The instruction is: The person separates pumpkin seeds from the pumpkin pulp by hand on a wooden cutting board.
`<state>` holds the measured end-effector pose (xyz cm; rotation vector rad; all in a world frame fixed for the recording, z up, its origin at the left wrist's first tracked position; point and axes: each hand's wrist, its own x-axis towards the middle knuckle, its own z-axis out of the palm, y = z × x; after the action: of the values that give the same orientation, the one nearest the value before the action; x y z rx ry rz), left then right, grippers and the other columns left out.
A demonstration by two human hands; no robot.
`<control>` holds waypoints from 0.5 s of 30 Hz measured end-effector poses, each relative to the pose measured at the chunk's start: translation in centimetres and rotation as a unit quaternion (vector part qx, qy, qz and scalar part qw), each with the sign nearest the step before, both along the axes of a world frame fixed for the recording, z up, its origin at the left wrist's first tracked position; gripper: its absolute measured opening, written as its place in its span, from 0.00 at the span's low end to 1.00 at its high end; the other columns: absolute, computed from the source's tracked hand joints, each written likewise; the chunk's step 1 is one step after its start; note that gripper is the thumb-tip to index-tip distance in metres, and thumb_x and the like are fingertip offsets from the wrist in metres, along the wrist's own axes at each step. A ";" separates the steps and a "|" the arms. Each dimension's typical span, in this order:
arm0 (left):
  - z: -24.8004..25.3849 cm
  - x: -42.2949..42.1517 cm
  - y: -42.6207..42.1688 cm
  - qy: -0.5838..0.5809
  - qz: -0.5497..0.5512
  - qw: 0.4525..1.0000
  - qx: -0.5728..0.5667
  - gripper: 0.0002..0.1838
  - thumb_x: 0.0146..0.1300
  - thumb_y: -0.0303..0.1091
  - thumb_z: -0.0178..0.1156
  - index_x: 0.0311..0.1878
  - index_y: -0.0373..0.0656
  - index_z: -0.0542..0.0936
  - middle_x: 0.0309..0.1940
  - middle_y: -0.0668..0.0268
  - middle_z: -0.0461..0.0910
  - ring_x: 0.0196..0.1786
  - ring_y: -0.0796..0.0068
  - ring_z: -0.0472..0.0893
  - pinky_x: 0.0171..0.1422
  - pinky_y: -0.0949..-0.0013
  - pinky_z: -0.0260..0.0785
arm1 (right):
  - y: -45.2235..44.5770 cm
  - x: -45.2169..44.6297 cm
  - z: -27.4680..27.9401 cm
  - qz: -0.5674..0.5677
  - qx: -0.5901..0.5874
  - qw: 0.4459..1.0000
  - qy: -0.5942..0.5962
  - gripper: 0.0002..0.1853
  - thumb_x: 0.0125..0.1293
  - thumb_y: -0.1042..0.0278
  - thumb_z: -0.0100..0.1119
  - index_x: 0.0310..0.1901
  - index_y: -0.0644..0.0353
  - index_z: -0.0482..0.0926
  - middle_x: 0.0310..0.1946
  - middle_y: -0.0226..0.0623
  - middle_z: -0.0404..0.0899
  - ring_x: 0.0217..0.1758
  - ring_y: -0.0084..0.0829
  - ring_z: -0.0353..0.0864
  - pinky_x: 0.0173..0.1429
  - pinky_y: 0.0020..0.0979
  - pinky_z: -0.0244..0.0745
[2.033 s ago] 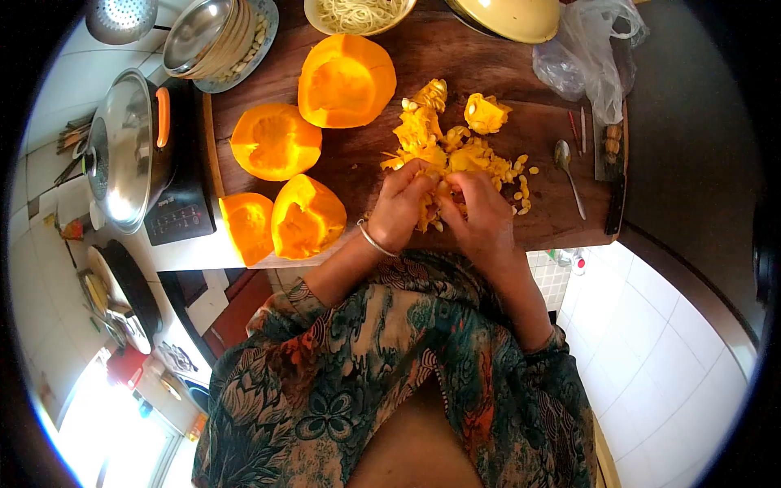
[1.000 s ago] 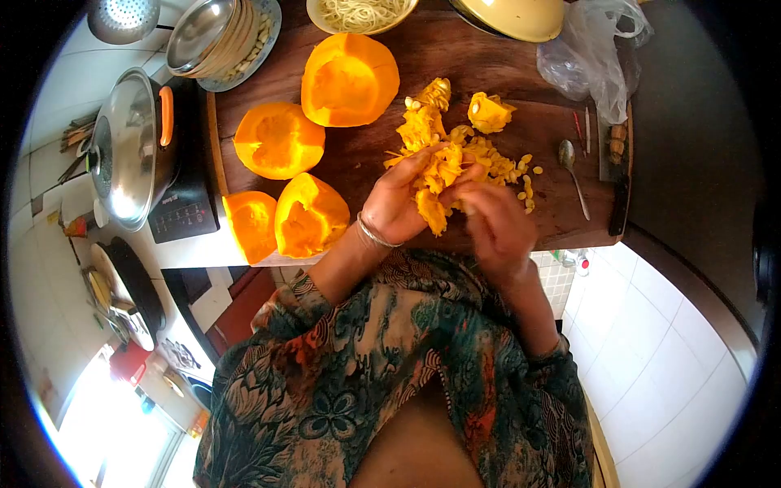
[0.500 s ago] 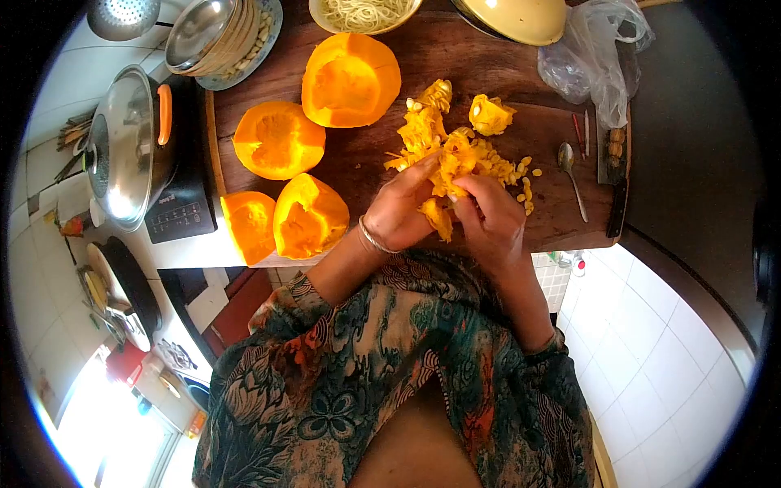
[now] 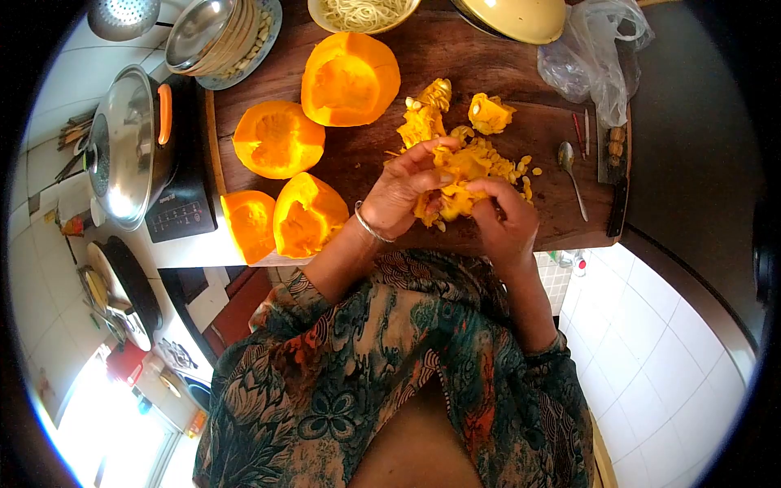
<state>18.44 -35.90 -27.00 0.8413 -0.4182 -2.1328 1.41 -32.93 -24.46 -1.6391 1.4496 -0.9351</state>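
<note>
Both the left hand (image 4: 400, 191) and the right hand (image 4: 508, 221) gripped stringy pumpkin pulp (image 4: 458, 202) between them near the front of the desk (image 4: 529, 69), beside loose seeds (image 4: 527, 187). Picking the pulp apart seemed the step in hand; the next move seemed to call for a light pinch.

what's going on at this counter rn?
A person is working at a clump of pumpkin pulp with both bare hands. The right hand pinches its edge; the left hand is at its other side, exact grip hard to tell. More pulp and loose seeds lie on the wooden board just beyond the hands. Four hollow pumpkin pieces sit to the left, and a spoon lies unused to the right.
</note>
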 end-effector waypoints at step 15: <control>-0.1 -1.0 0.4 -0.114 0.002 0.984 -0.135 0.30 0.55 0.24 0.61 0.62 0.41 0.65 0.49 0.65 0.73 0.40 0.77 0.76 0.38 0.77 0.70 | -0.6 0.0 0.2 -0.039 0.137 0.987 -0.073 0.14 0.60 0.79 0.49 0.47 0.63 0.76 0.32 0.39 0.81 0.32 0.24 0.80 0.38 0.25 0.75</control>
<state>17.48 -35.48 -27.09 0.9274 -0.8030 -1.9251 1.41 -33.49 -24.23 -1.2961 1.4781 -0.8374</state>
